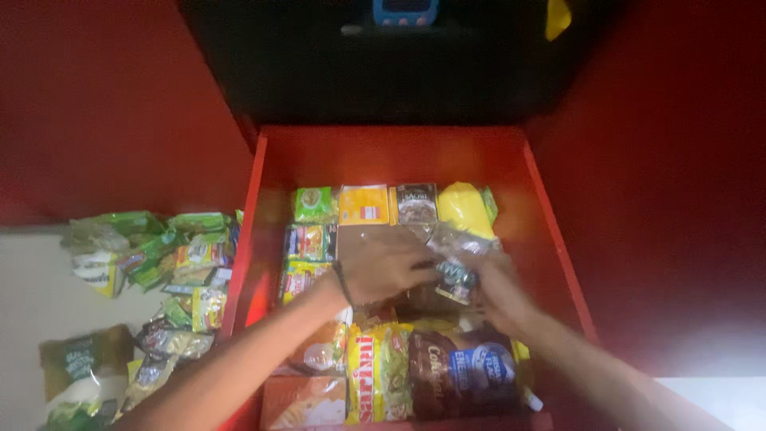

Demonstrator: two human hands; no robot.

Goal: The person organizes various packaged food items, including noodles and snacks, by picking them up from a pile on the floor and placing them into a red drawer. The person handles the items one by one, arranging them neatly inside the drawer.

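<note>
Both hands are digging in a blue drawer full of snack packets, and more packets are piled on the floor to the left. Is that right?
Not quite: the drawer is red, not blue. The head view shows it. The rest holds: the left hand and right hand are in among the snack packets, and more packets are piled on the floor to the left.

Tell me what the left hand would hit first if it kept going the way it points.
Probably the crinkly clear packet that the left hand reaches toward, beside the right hand; depth is blurred.

Glossy plastic food packets (447, 271) fill a smooth red drawer (399, 156), perhaps painted metal.
</note>
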